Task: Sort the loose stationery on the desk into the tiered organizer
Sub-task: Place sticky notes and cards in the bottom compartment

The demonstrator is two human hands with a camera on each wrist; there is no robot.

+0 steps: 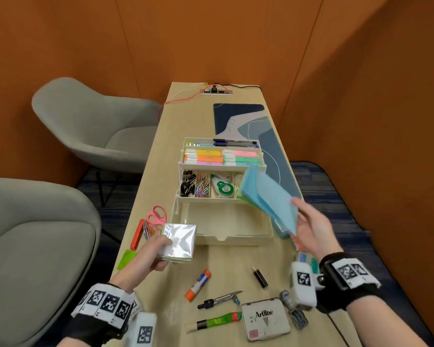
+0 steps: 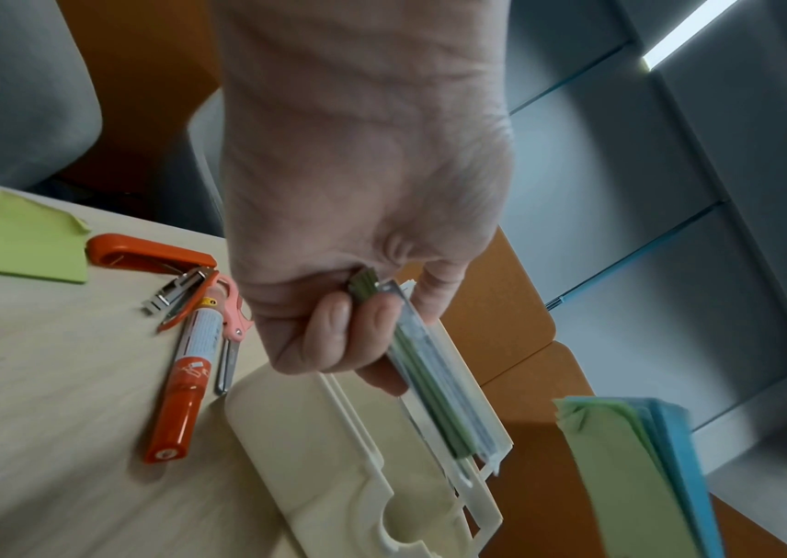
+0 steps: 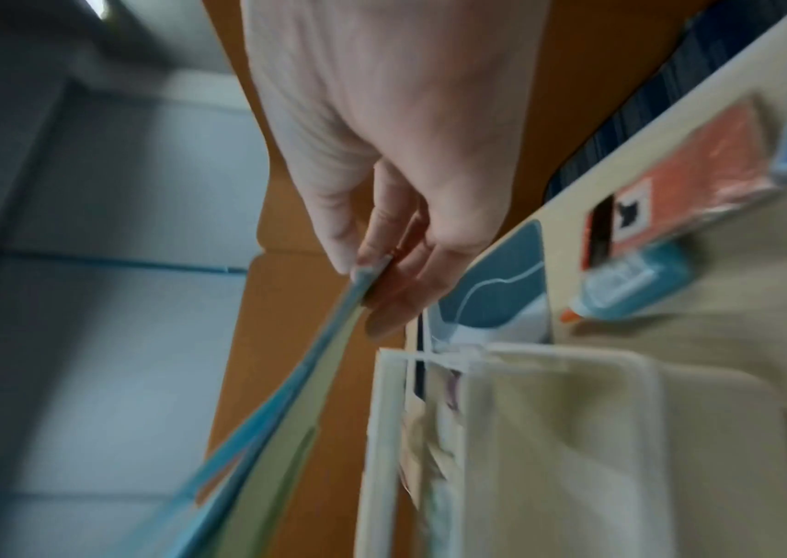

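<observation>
The cream tiered organizer [image 1: 236, 240] stands mid-desk: pens on top, highlighters below, clips and correction tape in the third tier, and an empty bottom tray [image 2: 315, 445]. My left hand [image 1: 152, 254] grips a plastic-wrapped pad of sticky notes [image 1: 179, 242] just left of the bottom tray; the pad's green edge [image 2: 425, 370] shows in the left wrist view. My right hand [image 1: 311, 229] pinches a blue and green stack of paper sheets [image 1: 268, 199] by its near corner, tilted above the organizer's right side. In the right wrist view the sheets [image 3: 286, 400] hang beside the organizer's rim [image 3: 382, 415].
Loose on the desk: pink scissors [image 1: 157, 216], orange stapler [image 1: 137, 234], green notes [image 1: 126, 259], glue stick [image 1: 198, 285], compass [image 1: 219, 299], green-wrapped marker [image 1: 214, 321], Artline ink pad [image 1: 266, 319], black clip [image 1: 260, 278], a stamp [image 1: 295, 313]. A dark desk mat [image 1: 268, 146] lies behind. Grey chairs [image 1: 85, 121] stand left.
</observation>
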